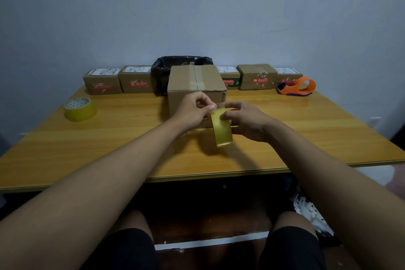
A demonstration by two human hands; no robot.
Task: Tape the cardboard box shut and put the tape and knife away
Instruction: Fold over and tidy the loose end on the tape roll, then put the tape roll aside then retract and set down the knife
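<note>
Yellow tape roll (223, 129) sits in the right hand's (247, 123) grip; left hand (192, 109) pinches its loose end before the cardboard box (195, 81).

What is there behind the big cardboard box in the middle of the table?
Behind the box stands a bin with a black bag, with small parcels in a row at the wall on both sides. The box covers the bin's lower right part; its contents are unclear.

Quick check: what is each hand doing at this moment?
Left hand: closed, pinching the free end of the tape at the roll's top.
Right hand: closed around the yellow tape roll, holding it.
</note>
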